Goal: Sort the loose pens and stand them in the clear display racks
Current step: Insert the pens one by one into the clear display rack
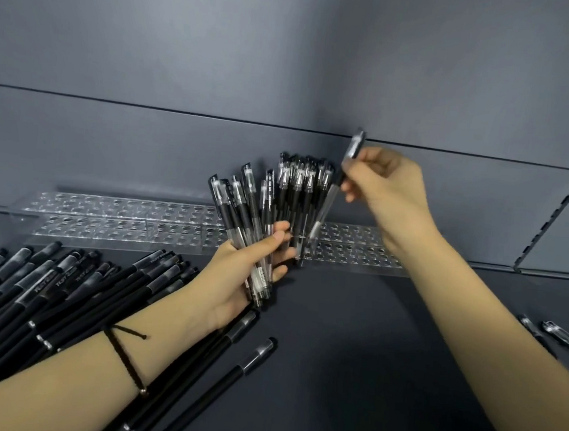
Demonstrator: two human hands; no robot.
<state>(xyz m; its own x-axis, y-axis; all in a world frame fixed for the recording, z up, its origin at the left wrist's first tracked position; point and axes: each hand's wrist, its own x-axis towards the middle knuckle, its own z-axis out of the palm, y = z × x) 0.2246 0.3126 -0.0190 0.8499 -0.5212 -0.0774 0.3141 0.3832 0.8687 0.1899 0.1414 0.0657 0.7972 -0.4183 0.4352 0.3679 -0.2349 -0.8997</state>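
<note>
1. While the left hand [236,280] grips a bundle of clear-barrelled pens [239,208], fanned out with caps up, its thumb lies across the front of the barrels and its fingers curl round behind them.
2. Right hand [385,186]: thumb and fingertips pinch a single pen [327,205] near its cap end. The pen is tilted, cap up and to the right, and its lower end is down at rack level. Cannot tell whether the tip sits in a hole.
3. Standing group of pens [299,185]: upright, caps up, packed close together in the clear racks [121,216], just left of the single pen and behind the bundle.
4. The clear racks run in two long stepped rows of round holes along the back of the dark shelf [366,360], against the grey back panel [289,61].
5. Heap of loose black pens [47,280]: front left on the shelf, lying roughly parallel, partly under the left forearm.
6. Lone black pen [227,378] lies just right of the heap. Two pens [561,334] lie at the right edge, well apart from it.
7. Black cord bracelet [126,359] on the left wrist.
</note>
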